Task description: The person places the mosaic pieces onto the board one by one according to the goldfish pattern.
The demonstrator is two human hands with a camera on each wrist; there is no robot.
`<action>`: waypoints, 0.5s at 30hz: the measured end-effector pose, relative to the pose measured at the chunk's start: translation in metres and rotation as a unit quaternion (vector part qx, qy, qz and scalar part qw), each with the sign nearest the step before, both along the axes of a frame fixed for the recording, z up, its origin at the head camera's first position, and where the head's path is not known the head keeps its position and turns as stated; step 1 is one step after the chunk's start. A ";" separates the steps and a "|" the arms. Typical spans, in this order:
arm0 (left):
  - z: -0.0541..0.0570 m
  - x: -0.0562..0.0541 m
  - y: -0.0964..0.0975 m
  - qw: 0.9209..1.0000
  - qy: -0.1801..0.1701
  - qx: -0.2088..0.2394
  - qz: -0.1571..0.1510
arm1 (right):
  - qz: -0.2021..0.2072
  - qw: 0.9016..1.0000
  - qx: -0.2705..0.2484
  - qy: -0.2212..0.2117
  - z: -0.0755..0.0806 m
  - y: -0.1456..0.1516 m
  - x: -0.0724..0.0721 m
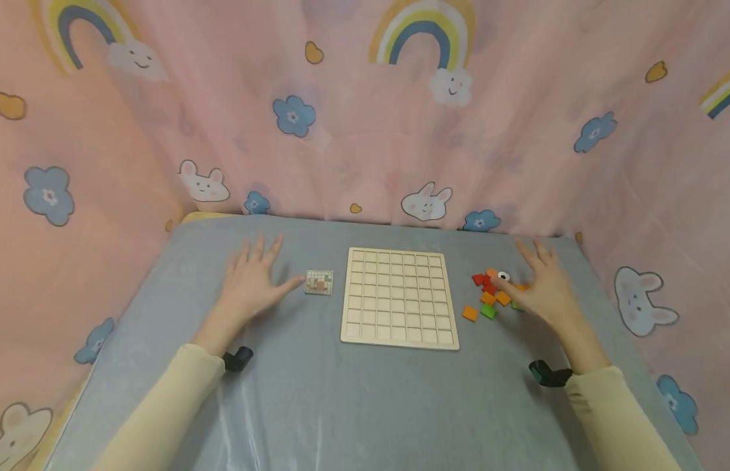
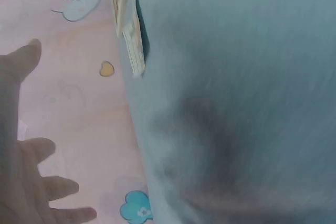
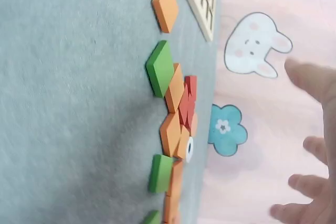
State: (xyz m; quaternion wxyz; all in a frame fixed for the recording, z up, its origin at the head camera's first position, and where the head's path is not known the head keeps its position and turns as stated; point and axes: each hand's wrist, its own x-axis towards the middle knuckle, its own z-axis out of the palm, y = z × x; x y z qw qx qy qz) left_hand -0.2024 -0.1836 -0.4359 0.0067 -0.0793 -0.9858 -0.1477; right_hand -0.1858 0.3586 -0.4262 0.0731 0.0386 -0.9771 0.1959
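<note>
My left hand [image 1: 253,278] is raised over the table with its fingers spread, the thumb tip close to a small patterned card [image 1: 319,282]. Nothing is in it. On the other side my right hand [image 1: 544,284] hovers with fingers apart over a loose pile of coloured tiles. That pile holds orange tiles [image 3: 166,7], green tiles [image 3: 160,69], red tiles [image 1: 478,280] and a white round piece with a black centre [image 1: 504,277]. Between the hands lies a pale wooden grid board [image 1: 400,297], its square cells bare. The right hand hides part of the pile in the head view.
A grey-blue cloth covers the table [image 1: 365,405]. Pink curtains [image 1: 353,163] printed with rainbows, rabbits and flowers hang behind it and at both sides. A dark wrist device sits below each hand, the left one [image 1: 238,360] and the right one [image 1: 550,374].
</note>
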 end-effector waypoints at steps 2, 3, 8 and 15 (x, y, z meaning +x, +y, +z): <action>-0.001 0.007 0.002 0.999 0.001 0.035 -0.001 | -0.010 0.999 -0.033 -0.001 -0.001 0.001 0.003; -0.001 0.011 0.004 0.998 0.002 0.055 0.000 | -0.016 0.999 -0.049 -0.005 -0.003 0.001 0.004; -0.007 0.029 0.017 0.989 0.012 0.149 -0.006 | -0.053 0.990 -0.127 -0.015 -0.013 0.007 0.013; -0.018 0.049 0.050 0.971 0.026 0.237 -0.007 | -0.102 0.977 -0.186 0.026 -0.030 0.010 0.020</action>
